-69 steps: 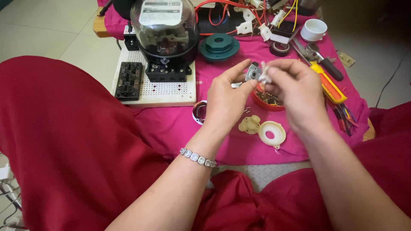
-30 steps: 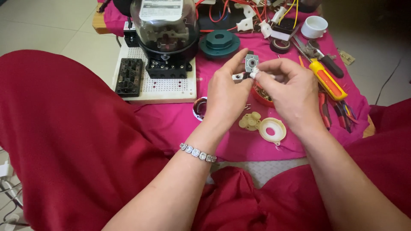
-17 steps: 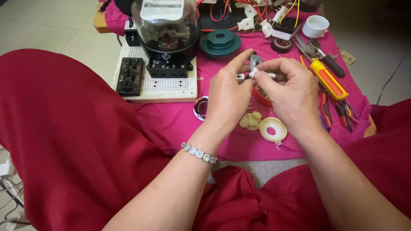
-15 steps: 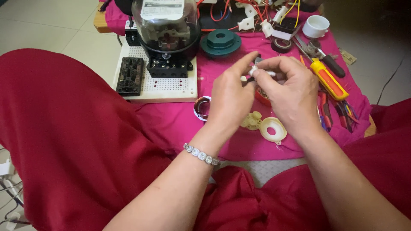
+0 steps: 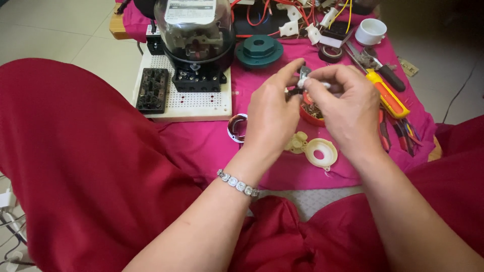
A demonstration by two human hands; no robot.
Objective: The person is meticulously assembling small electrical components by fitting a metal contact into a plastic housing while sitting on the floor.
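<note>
Pinching a small metal part between both hands, left hand and right hand are mid-assembly above the red dish; the next move likely needs fine fingertip alignment.

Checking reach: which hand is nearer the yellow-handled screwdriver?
Right. The right hand is just beside the yellow-handled screwdriver; the left hand is farther off, beyond the right hand.

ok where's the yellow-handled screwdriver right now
In the head view the yellow-handled screwdriver lies on the pink cloth to the right, just beyond the right hand, beside the pliers.
</note>
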